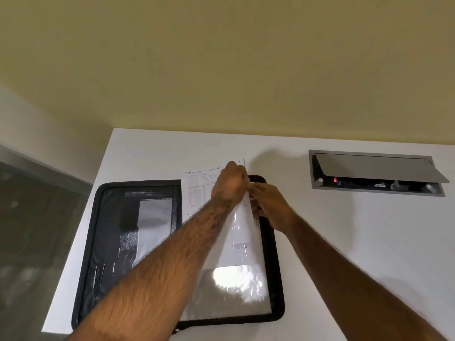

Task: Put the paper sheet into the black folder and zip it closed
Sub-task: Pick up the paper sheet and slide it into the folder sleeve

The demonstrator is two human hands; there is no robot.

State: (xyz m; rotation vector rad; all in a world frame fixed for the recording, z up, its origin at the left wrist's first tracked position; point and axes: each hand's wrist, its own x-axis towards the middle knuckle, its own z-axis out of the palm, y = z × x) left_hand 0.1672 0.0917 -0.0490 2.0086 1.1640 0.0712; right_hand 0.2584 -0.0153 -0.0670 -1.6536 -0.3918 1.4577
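Two bare forearms enter from the lower edge of the frame, each ending in a bare hand near the centre. The left forearm (pixel 157 274) (the nearer and larger in the frame) carries dense dark hair from the lower left corner up to the wrist, thinning over the back of the left hand (pixel 230 184). The right forearm (pixel 349 274), entering from the lower right, shows sparser hair and ends in the right hand (pixel 269 207). No sleeve covers either forearm.

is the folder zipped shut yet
No, the folder lies open flat on the table, and both hands, left and right, hold the sheet over its right half.
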